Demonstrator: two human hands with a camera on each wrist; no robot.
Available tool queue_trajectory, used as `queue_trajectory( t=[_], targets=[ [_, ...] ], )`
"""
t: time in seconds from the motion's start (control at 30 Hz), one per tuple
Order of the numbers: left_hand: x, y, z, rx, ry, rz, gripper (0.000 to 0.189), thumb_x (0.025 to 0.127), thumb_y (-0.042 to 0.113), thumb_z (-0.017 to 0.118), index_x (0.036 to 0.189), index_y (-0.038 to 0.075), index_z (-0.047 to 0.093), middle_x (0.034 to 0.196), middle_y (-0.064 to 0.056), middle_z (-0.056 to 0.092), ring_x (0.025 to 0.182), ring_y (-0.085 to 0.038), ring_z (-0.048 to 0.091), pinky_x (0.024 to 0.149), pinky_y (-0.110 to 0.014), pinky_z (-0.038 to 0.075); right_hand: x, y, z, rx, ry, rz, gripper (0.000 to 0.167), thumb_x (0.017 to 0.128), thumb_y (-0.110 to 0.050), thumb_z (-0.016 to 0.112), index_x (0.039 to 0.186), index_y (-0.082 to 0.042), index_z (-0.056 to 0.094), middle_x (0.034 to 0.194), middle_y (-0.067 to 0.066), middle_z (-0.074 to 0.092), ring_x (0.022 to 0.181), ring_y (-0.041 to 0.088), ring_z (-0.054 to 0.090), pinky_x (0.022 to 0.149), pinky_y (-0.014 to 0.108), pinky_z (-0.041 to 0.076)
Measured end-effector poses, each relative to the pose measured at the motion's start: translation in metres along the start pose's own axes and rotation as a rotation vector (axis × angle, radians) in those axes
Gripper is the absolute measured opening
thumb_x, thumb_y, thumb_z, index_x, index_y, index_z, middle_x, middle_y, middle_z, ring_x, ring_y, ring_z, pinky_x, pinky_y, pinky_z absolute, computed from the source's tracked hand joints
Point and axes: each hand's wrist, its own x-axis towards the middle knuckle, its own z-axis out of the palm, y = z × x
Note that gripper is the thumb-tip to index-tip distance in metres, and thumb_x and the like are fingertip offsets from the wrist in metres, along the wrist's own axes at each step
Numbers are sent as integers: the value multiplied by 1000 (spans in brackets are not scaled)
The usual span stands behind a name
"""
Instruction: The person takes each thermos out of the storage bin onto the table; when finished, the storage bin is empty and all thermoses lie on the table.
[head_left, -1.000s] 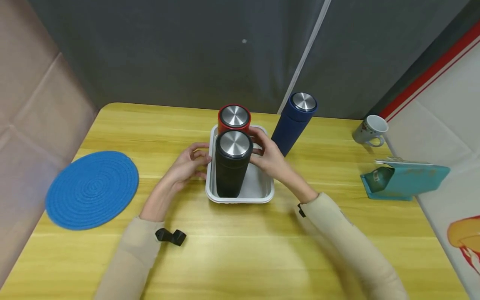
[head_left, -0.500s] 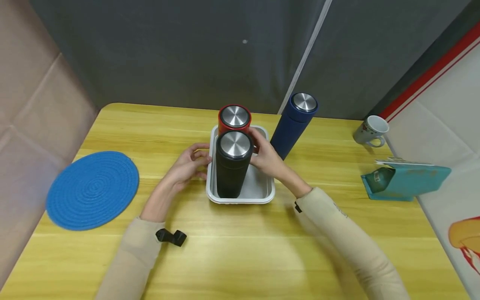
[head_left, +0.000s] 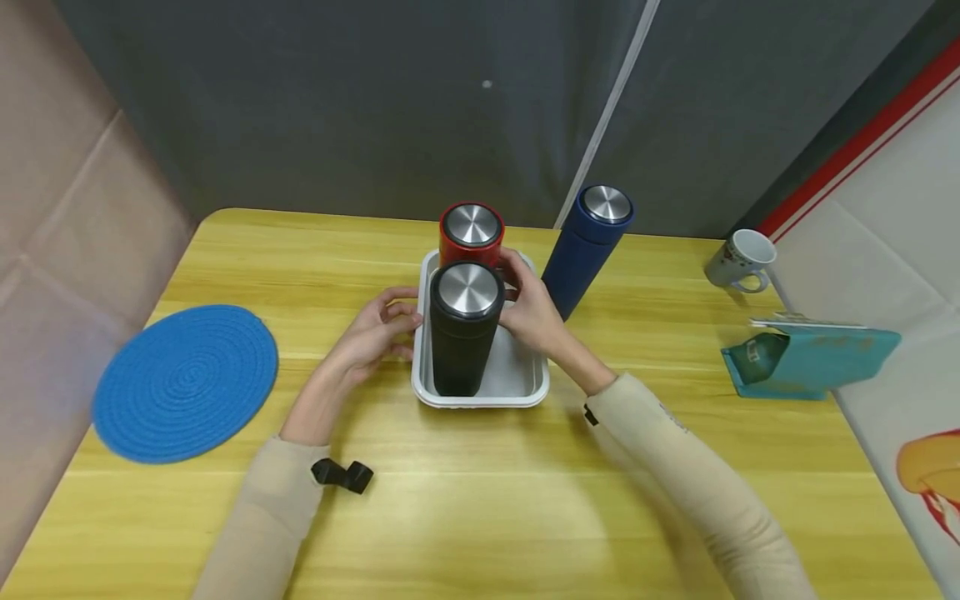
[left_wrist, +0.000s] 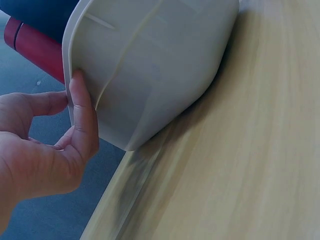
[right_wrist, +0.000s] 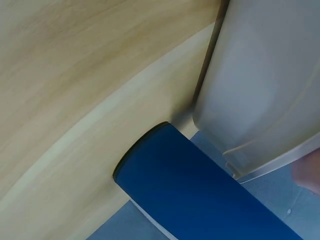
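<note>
Left hand (head_left: 375,331) pinches the white rectangular tray (head_left: 517,368) by its rim; right hand (head_left: 534,312) grips the red cylindrical flask (head_left: 472,237) at the tray's far end, behind the black cylindrical flask (head_left: 464,337). Red looks rigid, probably weighty, perhaps slick: best clasped mid-body!

Probably a home-like corner, exact kind unclear: a yellow wood-grain counter (head_left: 480,525), flat dark-grey panels (head_left: 337,108) at twelve o'clock, a cream tile-patterned wall (head_left: 67,208) at nine, a white patterned mug with a handle (head_left: 738,262) near three.
</note>
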Motion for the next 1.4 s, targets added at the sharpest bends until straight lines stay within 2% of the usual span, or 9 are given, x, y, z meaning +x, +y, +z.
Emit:
queue_trajectory(
  t=[0.3, 0.47, 0.67, 0.83, 1.1, 1.4],
  targets=[
    [0, 2, 1, 8, -8, -3, 48, 95, -3, 54, 139, 3, 34, 100, -8, 53, 74, -16, 58, 52, -29, 56, -1, -6, -8, 7, 88, 6, 65, 75, 17, 71, 132, 13, 41, 125, 30, 51, 109, 37, 56, 91, 47, 52],
    [0, 2, 1, 7, -1, -4, 48, 95, -3, 53, 139, 3, 34, 100, -8, 53, 74, -16, 58, 51, -26, 55, -2, -13, -12, -14, 126, -18, 64, 76, 15, 72, 132, 12, 41, 125, 28, 52, 108, 38, 57, 89, 49, 53],
    [-1, 3, 0, 10, 2, -10, 49, 95, -3, 54, 139, 3, 34, 101, -8, 53, 75, -15, 58, 52, -28, 55, -3, -14, -19, -40, 180, -38, 67, 77, 13, 73, 135, 9, 40, 126, 25, 52, 107, 34, 58, 84, 48, 55],
    [-1, 3, 0, 9, 6, -13, 48, 95, -3, 53, 138, 4, 35, 101, -7, 53, 75, -15, 58, 52, -27, 55, -3, -10, -26, -58, 221, -57, 71, 77, 8, 76, 138, 1, 42, 125, 17, 56, 107, 28, 59, 83, 39, 57],
    [-1, 1, -2, 18, 5, -4, 45, 96, -3, 52, 136, 4, 35, 98, -6, 54, 76, -16, 58, 53, -28, 55, -15, -31, -33, -138, 259, -85, 69, 77, -2, 80, 137, -6, 46, 124, 8, 59, 109, 20, 59, 84, 33, 57],
    [1, 1, -1, 30, 2, -7, 45, 96, -2, 52, 136, 6, 36, 100, -8, 54, 77, -17, 58, 53, -28, 55, -33, -51, -52, -140, 313, -103, 66, 75, 4, 80, 133, -4, 49, 117, 2, 61, 99, 20, 60, 77, 27, 58]
  ],
)
